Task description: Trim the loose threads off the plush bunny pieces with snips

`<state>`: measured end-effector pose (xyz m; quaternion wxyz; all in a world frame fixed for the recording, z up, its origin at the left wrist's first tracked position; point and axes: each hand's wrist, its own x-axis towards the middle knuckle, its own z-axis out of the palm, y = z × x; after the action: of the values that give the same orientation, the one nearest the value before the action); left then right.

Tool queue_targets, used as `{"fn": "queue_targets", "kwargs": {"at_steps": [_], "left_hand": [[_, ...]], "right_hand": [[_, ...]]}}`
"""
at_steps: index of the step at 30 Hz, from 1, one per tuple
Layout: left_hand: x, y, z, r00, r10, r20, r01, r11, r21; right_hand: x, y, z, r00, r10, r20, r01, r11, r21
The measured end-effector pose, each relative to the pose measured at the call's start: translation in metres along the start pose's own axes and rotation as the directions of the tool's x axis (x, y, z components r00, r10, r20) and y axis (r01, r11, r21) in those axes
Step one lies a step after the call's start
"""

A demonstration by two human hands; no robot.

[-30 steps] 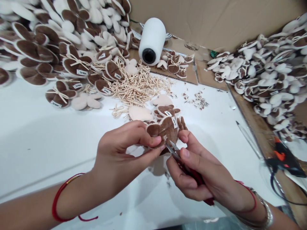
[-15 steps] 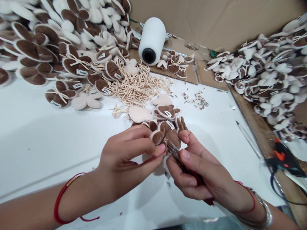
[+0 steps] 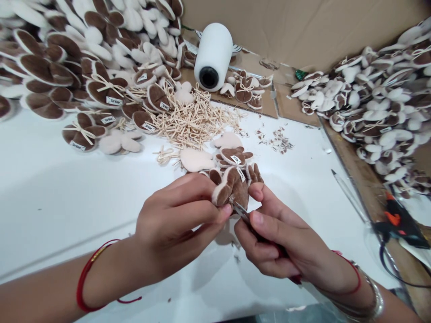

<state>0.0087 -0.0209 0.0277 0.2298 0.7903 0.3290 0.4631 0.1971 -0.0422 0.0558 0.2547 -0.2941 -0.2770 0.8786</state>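
A cardboard wall (image 3: 296, 31) rises behind the white spool (image 3: 215, 51), and a white tabletop (image 3: 60, 193) spreads out in front of the spool. To the spool's left is a large pile of brown-and-cream plush pieces (image 3: 43, 67); to its right, well apart, is a second pile (image 3: 380, 103). Just in front of the spool lies a heap of cream bows (image 3: 191, 116).

Farther in front of the spool are the person's two hands. The left hand (image 3: 182, 220) has its thumb and fingers pinching the lower edge of a brown plush piece (image 3: 239, 190), held well in front of the spool and bearing a white label (image 3: 241, 174). The right hand (image 3: 279, 237) has its fingers wrapped around a red-handled cutter (image 3: 245, 214), its blades pointing at the plush piece; whether the tips touch it cannot be told. Smallest are the scattered scraps (image 3: 279, 140), in front of the spool and to its right.
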Motion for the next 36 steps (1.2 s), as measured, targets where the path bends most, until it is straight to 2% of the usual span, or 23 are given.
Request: {"fn": "queue_targets", "kwargs": {"at_steps": [6,15,20,24,26,29,31,34,36], "left_hand": [[-0.001,0.0,-0.003,0.999,0.028,0.02,-0.029,0.998,0.052],[0.001,0.003,-0.006,0.998,0.032,0.057,-0.037,0.996,0.087],[-0.006,-0.001,-0.001,0.999,-0.041,-0.022,0.042,0.999,0.021],[-0.011,-0.008,0.005,0.969,-0.208,-0.136,0.192,0.973,-0.125],[-0.012,-0.01,0.007,0.956,-0.255,-0.146,0.23,0.959,-0.163],[-0.011,-0.008,0.007,0.96,-0.268,-0.076,0.246,0.944,-0.219],[-0.011,-0.005,0.007,0.962,-0.273,-0.025,0.256,0.929,-0.267],[-0.01,-0.003,0.007,0.953,-0.303,0.003,0.291,0.912,-0.289],[-0.007,-0.003,0.008,0.933,-0.36,0.022,0.348,0.882,-0.319]], "right_hand": [[0.002,0.003,0.001,0.999,-0.021,-0.048,0.019,0.999,-0.043],[0.004,0.007,0.0,0.996,-0.066,-0.052,0.061,0.994,-0.092],[0.004,0.007,-0.001,0.993,-0.091,-0.077,0.079,0.986,-0.144],[0.0,0.006,0.001,0.988,-0.112,-0.103,0.096,0.983,-0.156],[0.0,0.006,0.001,0.964,-0.198,-0.179,0.168,0.971,-0.171],[0.005,0.005,-0.001,0.878,-0.335,-0.343,0.271,0.937,-0.221],[0.009,0.004,-0.003,0.868,-0.319,-0.382,0.233,0.939,-0.254],[0.012,0.004,-0.005,0.905,-0.227,-0.36,0.114,0.944,-0.309],[0.012,0.004,-0.004,0.91,-0.213,-0.357,0.095,0.942,-0.321]]}}
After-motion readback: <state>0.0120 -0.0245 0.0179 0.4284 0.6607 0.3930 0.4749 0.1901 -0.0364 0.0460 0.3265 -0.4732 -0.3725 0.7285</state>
